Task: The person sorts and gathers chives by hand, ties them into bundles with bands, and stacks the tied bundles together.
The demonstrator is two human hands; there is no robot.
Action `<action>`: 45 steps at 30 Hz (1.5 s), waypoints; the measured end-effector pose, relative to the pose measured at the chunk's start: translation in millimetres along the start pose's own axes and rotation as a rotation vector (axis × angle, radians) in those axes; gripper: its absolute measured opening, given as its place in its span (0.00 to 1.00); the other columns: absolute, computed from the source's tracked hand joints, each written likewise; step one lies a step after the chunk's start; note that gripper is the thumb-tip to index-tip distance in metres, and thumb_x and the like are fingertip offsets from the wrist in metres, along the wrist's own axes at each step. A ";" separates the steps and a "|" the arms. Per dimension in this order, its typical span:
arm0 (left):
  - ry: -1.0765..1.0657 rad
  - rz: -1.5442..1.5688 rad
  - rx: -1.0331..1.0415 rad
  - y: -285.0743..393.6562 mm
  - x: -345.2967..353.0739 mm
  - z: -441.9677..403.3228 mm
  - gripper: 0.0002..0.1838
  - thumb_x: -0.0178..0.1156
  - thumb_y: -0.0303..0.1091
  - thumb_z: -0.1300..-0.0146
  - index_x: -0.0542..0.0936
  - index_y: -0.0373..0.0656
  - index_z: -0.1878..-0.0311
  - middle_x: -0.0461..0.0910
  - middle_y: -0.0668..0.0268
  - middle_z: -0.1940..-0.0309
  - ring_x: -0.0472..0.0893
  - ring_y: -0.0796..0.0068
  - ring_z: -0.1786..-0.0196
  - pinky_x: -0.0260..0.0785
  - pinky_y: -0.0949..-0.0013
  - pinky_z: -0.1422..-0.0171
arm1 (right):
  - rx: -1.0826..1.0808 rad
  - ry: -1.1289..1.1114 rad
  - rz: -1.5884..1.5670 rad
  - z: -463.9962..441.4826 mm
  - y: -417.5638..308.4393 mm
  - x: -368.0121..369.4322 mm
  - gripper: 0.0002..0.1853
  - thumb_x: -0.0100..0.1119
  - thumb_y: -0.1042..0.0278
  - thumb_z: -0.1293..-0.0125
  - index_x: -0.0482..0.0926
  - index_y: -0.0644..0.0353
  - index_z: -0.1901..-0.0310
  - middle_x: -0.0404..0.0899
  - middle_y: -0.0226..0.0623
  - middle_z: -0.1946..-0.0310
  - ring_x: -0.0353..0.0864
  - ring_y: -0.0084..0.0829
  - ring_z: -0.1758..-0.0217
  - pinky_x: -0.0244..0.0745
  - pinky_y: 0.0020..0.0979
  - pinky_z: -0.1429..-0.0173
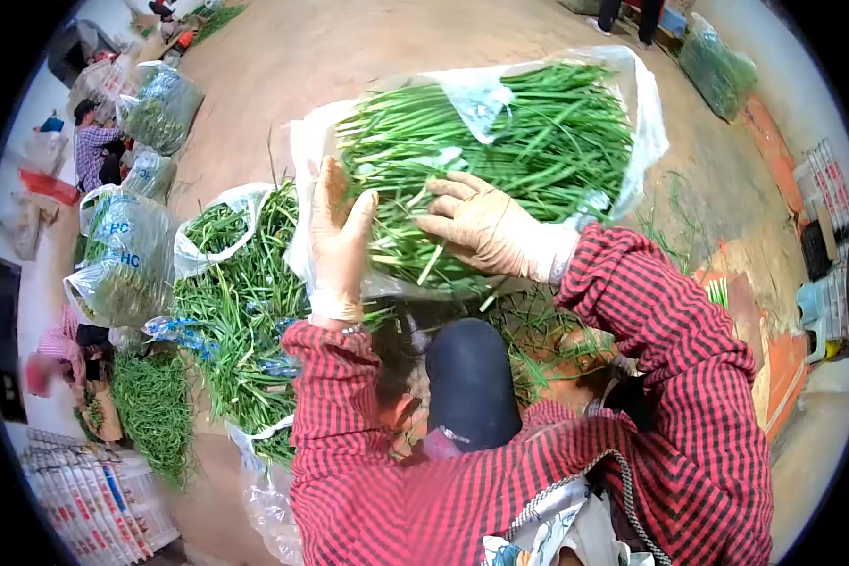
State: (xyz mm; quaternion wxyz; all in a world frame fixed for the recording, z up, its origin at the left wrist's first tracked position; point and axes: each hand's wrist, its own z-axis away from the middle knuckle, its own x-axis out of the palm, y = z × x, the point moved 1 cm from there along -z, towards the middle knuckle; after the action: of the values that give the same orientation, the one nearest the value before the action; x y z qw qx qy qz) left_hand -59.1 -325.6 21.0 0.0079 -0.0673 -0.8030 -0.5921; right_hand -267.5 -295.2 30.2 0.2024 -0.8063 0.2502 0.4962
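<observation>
A large bundle of long, thin green stalks, like garlic chives (547,141), lies on a white plastic bag (643,104) in front of me. My left hand (338,241), in a pale glove, is upright at the bundle's left end, with fingers straight and thumb apart. Nothing shows in it. My right hand (491,231), gloved too, lies over the near side of the bundle. Its fingers are bent a little and spread, with the tips touching the stalks. A few loose stalks stick out below it.
Left of me is an open bag of loose greens (236,302). Beyond it are full clear bags (127,250), a green heap (151,410) and people working (94,146). Stacked white crates (94,500) stand at lower left. Another full bag (717,71) leans at the right wall.
</observation>
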 end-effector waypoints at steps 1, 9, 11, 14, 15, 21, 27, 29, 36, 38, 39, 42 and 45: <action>0.006 0.022 -0.037 1.7 -7.6 -9.4 0.39 0.61 0.24 0.36 0.54 0.39 0.25 0.53 0.53 0.25 0.57 0.61 0.24 0.56 0.62 0.26 | -0.029 -0.062 0.007 -10.5 6.3 2.9 0.18 0.65 0.66 0.46 0.78 0.56 0.52 0.78 0.40 0.59 0.74 0.46 0.42 0.66 0.44 0.34; 0.149 -0.085 0.046 -20.3 -37.5 -57.3 0.39 0.62 0.30 0.37 0.56 0.44 0.25 0.57 0.55 0.26 0.57 0.60 0.24 0.49 0.57 0.23 | 0.399 0.099 -0.144 -87.1 92.4 14.8 0.15 0.60 0.63 0.34 0.79 0.57 0.49 0.75 0.43 0.47 0.75 0.43 0.44 0.72 0.37 0.40; 0.098 -0.081 0.064 -29.1 -38.1 -62.6 0.37 0.62 0.31 0.37 0.58 0.43 0.26 0.59 0.57 0.27 0.59 0.60 0.26 0.50 0.57 0.23 | 0.381 0.047 -0.069 -103.7 112.1 48.8 0.41 0.67 0.44 0.43 0.66 0.64 0.36 0.63 0.57 0.34 0.65 0.52 0.31 0.64 0.39 0.30; 0.144 -0.057 0.030 -32.2 -41.1 -63.4 0.34 0.61 0.30 0.37 0.63 0.40 0.28 0.62 0.58 0.28 0.61 0.61 0.27 0.52 0.59 0.24 | 0.562 -0.186 -0.096 -126.1 127.0 50.5 0.49 0.70 0.43 0.49 0.60 0.69 0.35 0.69 0.61 0.39 0.68 0.52 0.34 0.65 0.40 0.31; 0.151 -0.054 0.020 -34.0 -43.5 -63.2 0.33 0.61 0.29 0.37 0.64 0.39 0.29 0.63 0.57 0.29 0.62 0.61 0.28 0.53 0.59 0.25 | 0.630 -0.287 -0.108 -130.1 130.3 43.8 0.50 0.70 0.43 0.50 0.59 0.69 0.35 0.70 0.61 0.40 0.70 0.52 0.36 0.66 0.40 0.32; 0.134 -0.127 0.037 -44.6 -46.1 -62.4 0.33 0.62 0.25 0.39 0.65 0.35 0.30 0.66 0.54 0.32 0.66 0.63 0.31 0.55 0.63 0.26 | 0.648 -0.825 0.021 -153.4 170.4 41.5 0.39 0.71 0.42 0.53 0.79 0.69 0.48 0.83 0.52 0.54 0.83 0.45 0.51 0.76 0.38 0.45; 0.081 -0.224 0.028 -64.8 -36.4 -57.0 0.37 0.62 0.26 0.40 0.59 0.34 0.28 0.63 0.50 0.30 0.64 0.61 0.29 0.55 0.64 0.26 | 0.715 -0.555 -0.119 -148.3 180.2 75.2 0.39 0.75 0.43 0.54 0.78 0.68 0.47 0.85 0.47 0.57 0.83 0.41 0.52 0.75 0.36 0.44; 0.114 -0.253 0.039 -68.3 -33.6 -54.2 0.39 0.63 0.27 0.40 0.58 0.34 0.27 0.64 0.50 0.31 0.65 0.60 0.30 0.55 0.64 0.26 | 0.888 -0.594 -0.367 -143.5 178.3 60.6 0.40 0.76 0.44 0.54 0.78 0.69 0.46 0.85 0.46 0.58 0.83 0.39 0.53 0.76 0.34 0.44; 0.102 -0.365 0.123 -81.3 -32.6 -55.1 0.42 0.63 0.28 0.42 0.55 0.35 0.26 0.64 0.47 0.32 0.66 0.56 0.31 0.57 0.62 0.27 | 0.818 -0.731 -0.301 -142.3 193.3 71.3 0.55 0.77 0.44 0.56 0.62 0.70 0.33 0.78 0.51 0.45 0.79 0.40 0.44 0.74 0.33 0.41; 0.105 -0.306 0.105 -79.8 -30.9 -54.3 0.42 0.63 0.29 0.42 0.55 0.35 0.26 0.64 0.46 0.32 0.66 0.55 0.31 0.57 0.60 0.27 | 0.826 -0.696 -0.339 -137.3 197.6 80.7 0.53 0.77 0.45 0.56 0.64 0.69 0.33 0.79 0.51 0.46 0.80 0.40 0.46 0.75 0.34 0.41; 0.106 -0.276 0.095 -79.8 -29.1 -53.8 0.42 0.63 0.29 0.42 0.55 0.36 0.26 0.64 0.45 0.32 0.66 0.54 0.31 0.57 0.60 0.27 | 0.833 -0.662 -0.376 -135.3 197.7 83.3 0.51 0.76 0.46 0.55 0.65 0.69 0.34 0.80 0.50 0.47 0.81 0.39 0.47 0.75 0.34 0.42; 0.101 -0.346 0.111 -84.4 -27.7 -54.2 0.43 0.62 0.31 0.41 0.52 0.34 0.26 0.62 0.43 0.31 0.63 0.51 0.29 0.54 0.59 0.25 | 0.817 -0.598 -0.323 -131.0 192.8 78.1 0.42 0.72 0.54 0.54 0.71 0.70 0.39 0.83 0.51 0.55 0.83 0.40 0.52 0.76 0.34 0.44; 0.109 -0.436 0.120 -90.9 -27.8 -53.7 0.44 0.61 0.31 0.41 0.49 0.31 0.26 0.57 0.42 0.28 0.59 0.48 0.26 0.49 0.58 0.23 | 0.713 -0.525 -0.325 -124.8 180.8 54.6 0.37 0.69 0.59 0.54 0.73 0.69 0.41 0.84 0.52 0.58 0.83 0.41 0.54 0.76 0.33 0.46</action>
State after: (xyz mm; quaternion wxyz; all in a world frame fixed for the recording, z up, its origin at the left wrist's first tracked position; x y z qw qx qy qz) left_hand -45.8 -405.8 -51.9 -0.0729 0.1404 -0.8306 -0.5339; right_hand -268.7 -521.3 19.9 0.5983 -0.5624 0.2159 0.5283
